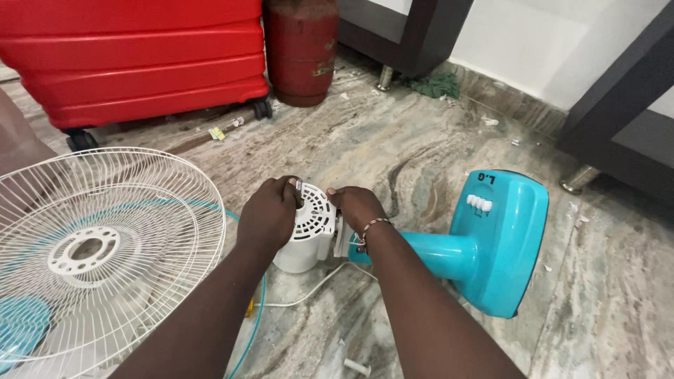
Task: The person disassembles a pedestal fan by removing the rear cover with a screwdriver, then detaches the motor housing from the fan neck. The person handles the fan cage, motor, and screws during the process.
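White plastic, vented with slots, makes up the motor housing (309,231) that both hands grip on the floor. The left hand (267,214) wraps over its near side, fingers curled tight at the top edge around a small metal part, seemingly to keep the housing from turning. The right hand (357,205), a bracelet at its wrist, closes on the far side where the housing meets the turquoise fan stand (484,242), which lies on its side with its base tipped up, so the motor sits within easy reach. A white cord (309,291) trails from under the housing. A white wire fan guard (91,253) lies flat just left. Grey-brown veined marble floor (393,140), littered with scraps, runs back to a red suitcase (133,56), a red gas cylinder (300,49) and dark furniture legs (421,35).
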